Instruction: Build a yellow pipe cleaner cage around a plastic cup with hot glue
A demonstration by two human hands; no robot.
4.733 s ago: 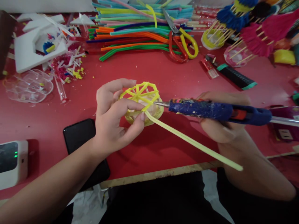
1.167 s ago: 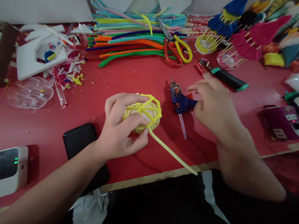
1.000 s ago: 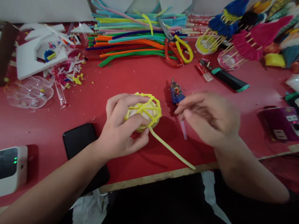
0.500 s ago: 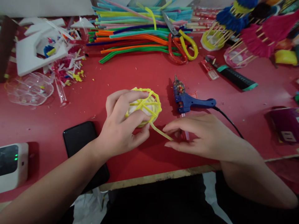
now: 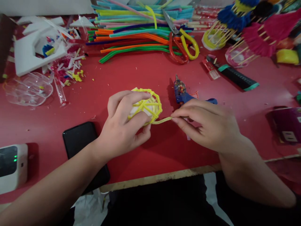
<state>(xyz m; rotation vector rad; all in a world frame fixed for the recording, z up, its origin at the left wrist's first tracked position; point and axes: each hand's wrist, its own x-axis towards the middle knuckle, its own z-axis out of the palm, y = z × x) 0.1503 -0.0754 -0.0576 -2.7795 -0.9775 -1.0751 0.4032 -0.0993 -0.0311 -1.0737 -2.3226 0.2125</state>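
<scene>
My left hand [image 5: 122, 125] is clamped around the yellow woven ball [image 5: 147, 105], fingers curled over its top and thumb pressed under its near edge, pinning it to the red table [image 5: 141, 75] at about the middle of what I see; my right hand [image 5: 207, 124] has its fingertips pinched together on the loose yellow strand [image 5: 162, 120] that runs out from the ball's lower right side, the strand pulled nearly level just above the table. Just behind my right hand lies the blue glue gun [image 5: 182, 94], nozzle pointing away from me, resting on the table and partly hidden by my knuckles.

The surface is red with a bare wooden front edge; a black phone [image 5: 82, 147] lies flat under my left wrist, and a white device with a green light [image 5: 11, 166] sits at the far left edge; further back on the left I see clear plastic shells [image 5: 28, 89] and white foam pieces [image 5: 35, 50] among coloured scraps; along the back lies a pile of coloured pipe cleaners [image 5: 141, 34] with scissors [image 5: 181, 40] on top; to the right are a black and teal cutter [image 5: 237, 77] and fluffy blue and pink pieces [image 5: 254, 28].
</scene>
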